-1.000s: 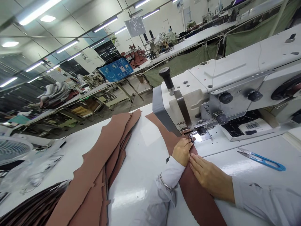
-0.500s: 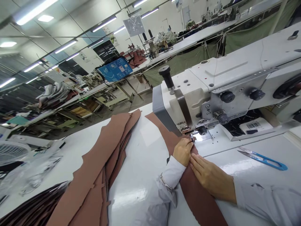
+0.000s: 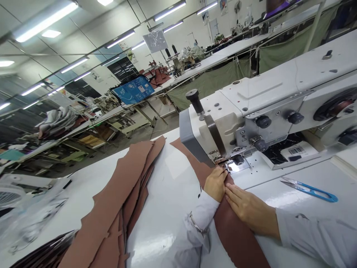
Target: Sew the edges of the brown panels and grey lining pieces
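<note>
A long brown leather-like piece [image 3: 237,230] runs under the presser foot [image 3: 227,167] of a white sewing machine [image 3: 220,119]. My left hand [image 3: 216,184] is on this piece just in front of the foot, its fingers bent and pressed together at the material. Beside it, my right hand [image 3: 249,208] lies flat on the right edge of the piece, fingers stretched out and fingertips close to the left hand. The needle point is too small to make out.
A stack of brown cut pieces [image 3: 117,193] lies on the white table at left. Blue thread snips [image 3: 311,190] rest on the right. A box with a barcode label [image 3: 297,150] sits under the machine arm. Clear plastic bags [image 3: 36,216] and dark strips [image 3: 41,249] are at far left.
The view has shifted slightly, so the machine and stack appear a little to the left. Both hands stay in nearly the same place on the brown piece.
</note>
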{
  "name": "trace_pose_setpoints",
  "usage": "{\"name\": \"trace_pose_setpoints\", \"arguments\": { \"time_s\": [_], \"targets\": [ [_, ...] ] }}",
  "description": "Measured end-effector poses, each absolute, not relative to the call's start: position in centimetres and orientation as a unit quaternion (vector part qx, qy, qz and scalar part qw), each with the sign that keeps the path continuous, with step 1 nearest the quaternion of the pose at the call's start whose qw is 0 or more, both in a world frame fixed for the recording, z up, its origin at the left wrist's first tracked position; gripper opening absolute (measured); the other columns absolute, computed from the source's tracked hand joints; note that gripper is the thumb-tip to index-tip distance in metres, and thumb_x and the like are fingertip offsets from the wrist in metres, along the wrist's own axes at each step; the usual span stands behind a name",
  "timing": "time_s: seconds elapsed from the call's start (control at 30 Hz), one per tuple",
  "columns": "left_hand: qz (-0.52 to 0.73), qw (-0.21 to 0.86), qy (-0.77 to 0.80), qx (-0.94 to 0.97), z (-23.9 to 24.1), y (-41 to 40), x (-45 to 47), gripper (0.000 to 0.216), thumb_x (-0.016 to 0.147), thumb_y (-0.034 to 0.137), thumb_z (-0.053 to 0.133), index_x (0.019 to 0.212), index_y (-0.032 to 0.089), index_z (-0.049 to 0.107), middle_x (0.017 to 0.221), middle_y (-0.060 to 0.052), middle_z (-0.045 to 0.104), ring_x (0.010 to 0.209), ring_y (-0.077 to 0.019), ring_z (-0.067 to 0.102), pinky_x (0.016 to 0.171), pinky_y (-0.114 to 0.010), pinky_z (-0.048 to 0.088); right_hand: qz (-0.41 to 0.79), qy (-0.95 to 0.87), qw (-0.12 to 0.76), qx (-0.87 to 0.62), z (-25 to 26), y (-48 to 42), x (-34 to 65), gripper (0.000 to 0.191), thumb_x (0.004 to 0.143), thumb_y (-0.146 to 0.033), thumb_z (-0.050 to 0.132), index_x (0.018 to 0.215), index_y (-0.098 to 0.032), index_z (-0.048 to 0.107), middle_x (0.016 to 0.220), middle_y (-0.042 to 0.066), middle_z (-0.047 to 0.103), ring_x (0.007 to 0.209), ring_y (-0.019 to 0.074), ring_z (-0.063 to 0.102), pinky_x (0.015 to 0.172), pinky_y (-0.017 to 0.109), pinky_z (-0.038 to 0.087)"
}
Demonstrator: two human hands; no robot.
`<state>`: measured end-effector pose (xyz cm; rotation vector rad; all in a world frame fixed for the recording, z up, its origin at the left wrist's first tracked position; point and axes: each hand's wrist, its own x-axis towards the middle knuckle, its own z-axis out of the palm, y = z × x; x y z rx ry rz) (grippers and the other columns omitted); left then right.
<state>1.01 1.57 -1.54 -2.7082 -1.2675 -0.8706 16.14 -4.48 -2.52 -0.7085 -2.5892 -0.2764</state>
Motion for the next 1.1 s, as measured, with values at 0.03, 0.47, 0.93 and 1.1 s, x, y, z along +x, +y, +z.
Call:
{"name": "trace_pose_setpoints", "arguments": {
  "time_s": [0.03, 0.47, 0.93, 1.1],
  "targets": [
    [-0.282, 0.008, -0.408, -0.868, -1.4, 1.5, 1.0, 0.023, 0.083, 0.008, 0.041, 0.093, 0.013, 0.061, 0.095, -0.01, 0.063, 0.095, -0.0176, 0.058, 0.081, -0.032, 0.053, -0.098, -0.936, 0.222, -0.255, -2.6, -4.5, 16.1, 0.039, 0.075, -0.012, 0.051, 0.11, 0.004, 0.054, 0.116, 0.024, 0.05, 0.115, 0.0314, 0.041, 0.094, 0.043, 0.04],
    [-0.249, -0.005, -0.434, -0.866, -0.4, -0.4, 1.0, 0.028, 0.081, 0.008, 0.037, 0.1, 0.012, 0.057, 0.103, -0.013, 0.057, 0.098, -0.0224, 0.051, 0.086, -0.04, 0.049, -0.117, -0.934, 0.22, -0.255, -2.2, -5.3, 15.6, 0.034, 0.075, -0.011, 0.051, 0.105, 0.004, 0.057, 0.112, 0.024, 0.053, 0.111, 0.0304, 0.045, 0.093, 0.042, 0.041],
    [-0.24, 0.003, -0.453, -0.859, -1.1, 1.3, 1.1, 0.025, 0.078, 0.007, 0.042, 0.097, 0.009, 0.058, 0.103, -0.014, 0.058, 0.098, -0.0221, 0.053, 0.087, -0.036, 0.05, -0.1, -0.925, 0.255, -0.262, -2.3, -4.2, 15.3, 0.032, 0.075, -0.008, 0.048, 0.104, 0.003, 0.057, 0.111, 0.024, 0.054, 0.112, 0.0317, 0.044, 0.093, 0.043, 0.041],
    [-0.25, 0.006, -0.458, -0.853, -1.1, 1.1, 1.2, 0.026, 0.079, 0.007, 0.039, 0.098, 0.01, 0.057, 0.105, -0.013, 0.058, 0.101, -0.0217, 0.053, 0.09, -0.036, 0.048, -0.11, -0.921, 0.255, -0.273, -2.6, -4.6, 15.1, 0.032, 0.074, -0.007, 0.049, 0.103, 0.002, 0.058, 0.111, 0.024, 0.054, 0.111, 0.0325, 0.045, 0.092, 0.043, 0.042]
  ]
}}
